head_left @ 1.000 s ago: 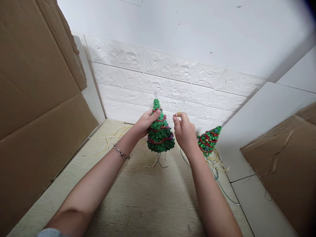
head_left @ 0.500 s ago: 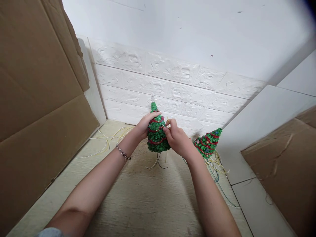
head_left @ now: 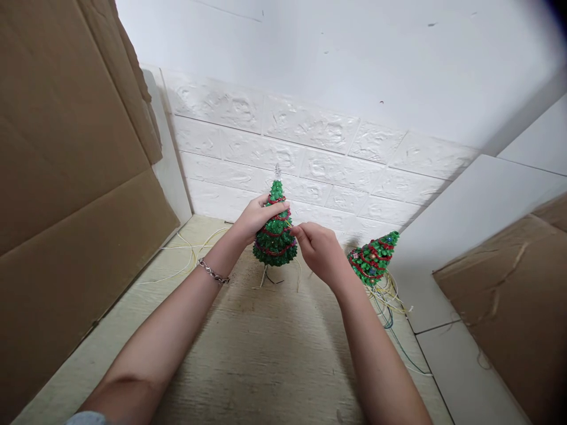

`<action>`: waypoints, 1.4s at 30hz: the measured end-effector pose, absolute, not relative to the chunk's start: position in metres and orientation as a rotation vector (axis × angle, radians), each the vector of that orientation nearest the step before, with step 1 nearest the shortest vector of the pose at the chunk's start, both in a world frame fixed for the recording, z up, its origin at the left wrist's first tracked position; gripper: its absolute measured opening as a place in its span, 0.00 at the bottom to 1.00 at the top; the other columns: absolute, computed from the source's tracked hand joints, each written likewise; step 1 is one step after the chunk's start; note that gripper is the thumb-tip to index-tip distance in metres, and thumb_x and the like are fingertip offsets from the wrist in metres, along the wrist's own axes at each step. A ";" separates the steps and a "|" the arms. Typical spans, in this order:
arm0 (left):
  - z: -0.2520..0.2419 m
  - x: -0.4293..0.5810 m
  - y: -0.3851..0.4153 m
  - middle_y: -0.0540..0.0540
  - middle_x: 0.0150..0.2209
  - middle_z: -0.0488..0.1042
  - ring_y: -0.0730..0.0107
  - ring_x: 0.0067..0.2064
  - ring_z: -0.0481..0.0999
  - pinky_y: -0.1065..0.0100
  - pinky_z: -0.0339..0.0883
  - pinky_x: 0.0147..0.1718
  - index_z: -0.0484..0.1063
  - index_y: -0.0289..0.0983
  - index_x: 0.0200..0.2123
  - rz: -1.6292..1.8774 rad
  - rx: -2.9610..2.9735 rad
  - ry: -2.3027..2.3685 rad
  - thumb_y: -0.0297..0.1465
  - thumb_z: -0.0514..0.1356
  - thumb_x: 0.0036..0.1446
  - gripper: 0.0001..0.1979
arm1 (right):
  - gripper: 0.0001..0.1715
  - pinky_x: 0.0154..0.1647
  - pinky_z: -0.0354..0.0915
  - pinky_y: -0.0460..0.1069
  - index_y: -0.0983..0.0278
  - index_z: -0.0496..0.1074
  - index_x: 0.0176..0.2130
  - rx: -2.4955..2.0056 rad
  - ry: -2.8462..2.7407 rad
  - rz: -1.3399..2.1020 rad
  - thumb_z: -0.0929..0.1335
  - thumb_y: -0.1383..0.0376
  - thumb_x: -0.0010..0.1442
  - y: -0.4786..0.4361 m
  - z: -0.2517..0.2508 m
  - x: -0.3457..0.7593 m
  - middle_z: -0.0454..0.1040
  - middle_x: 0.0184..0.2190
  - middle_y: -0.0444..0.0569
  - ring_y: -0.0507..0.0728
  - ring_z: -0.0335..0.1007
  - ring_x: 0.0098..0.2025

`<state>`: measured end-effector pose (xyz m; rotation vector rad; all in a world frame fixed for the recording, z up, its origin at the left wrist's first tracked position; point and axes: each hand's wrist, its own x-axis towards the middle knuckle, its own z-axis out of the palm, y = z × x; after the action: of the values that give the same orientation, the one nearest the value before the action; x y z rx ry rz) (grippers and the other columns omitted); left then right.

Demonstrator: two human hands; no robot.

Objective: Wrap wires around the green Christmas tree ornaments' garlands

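A small green Christmas tree [head_left: 275,241] with red garlands and a clear tip is held upright, leaning slightly, above the table. My left hand [head_left: 259,217] is closed around its upper left side, thumb across the front. At the tree's right side, my right hand [head_left: 316,245] pinches a thin pale yellow wire [head_left: 299,276], whose end meets the branches; the lower part hangs down. Short white and black wires [head_left: 268,276] stick out under the tree's base.
A second decorated tree [head_left: 374,258] leans at the right, with a tangle of yellow, white and green wires [head_left: 388,301] beneath it. More loose wires [head_left: 191,251] lie at the back left. Cardboard [head_left: 80,177] stands at the left, another cardboard piece [head_left: 505,283] at the right. A white brick-pattern wall [head_left: 310,130] closes the back.
The tree has shifted left and slightly up, its base swinging left with my left hand. My right hand's fingers have closed lower, and more of the yellow wire hangs visible.
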<state>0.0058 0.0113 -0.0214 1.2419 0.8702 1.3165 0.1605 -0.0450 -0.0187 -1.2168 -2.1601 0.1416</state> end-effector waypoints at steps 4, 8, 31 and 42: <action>-0.019 0.007 0.009 0.50 0.26 0.71 0.74 0.27 0.70 0.70 0.64 0.29 0.71 0.34 0.31 1.290 1.238 0.858 0.36 0.69 0.42 0.15 | 0.15 0.30 0.53 0.46 0.63 0.71 0.24 -1.229 -2.074 0.160 0.64 0.66 0.61 -0.039 -0.023 0.161 0.66 0.22 0.44 0.51 0.61 0.27; -0.021 0.008 0.011 0.50 0.26 0.72 0.73 0.28 0.71 0.69 0.65 0.29 0.72 0.35 0.32 1.269 1.235 0.889 0.35 0.68 0.42 0.15 | 0.13 0.30 0.53 0.46 0.63 0.73 0.24 -1.288 -2.032 0.215 0.66 0.66 0.59 -0.038 -0.023 0.164 0.66 0.22 0.43 0.50 0.61 0.26; -0.025 0.004 0.014 0.47 0.33 0.75 0.72 0.33 0.73 0.69 0.66 0.35 0.74 0.35 0.39 1.182 1.198 0.727 0.37 0.70 0.39 0.22 | 0.09 0.31 0.55 0.47 0.63 0.70 0.26 -1.309 -2.014 -0.007 0.64 0.68 0.57 -0.043 -0.021 0.163 0.67 0.26 0.45 0.52 0.61 0.28; -0.021 0.004 0.011 0.47 0.33 0.75 0.71 0.33 0.73 0.68 0.66 0.35 0.74 0.35 0.39 1.189 1.199 0.766 0.36 0.70 0.38 0.23 | 0.15 0.27 0.48 0.48 0.61 0.75 0.31 -1.355 -2.209 -0.232 0.63 0.61 0.63 -0.049 -0.017 0.165 0.67 0.27 0.47 0.51 0.58 0.26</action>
<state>0.0042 0.0113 -0.0212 1.1987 0.7662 1.1893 0.1646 -0.0494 -0.0171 -1.3550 -2.2086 -0.2325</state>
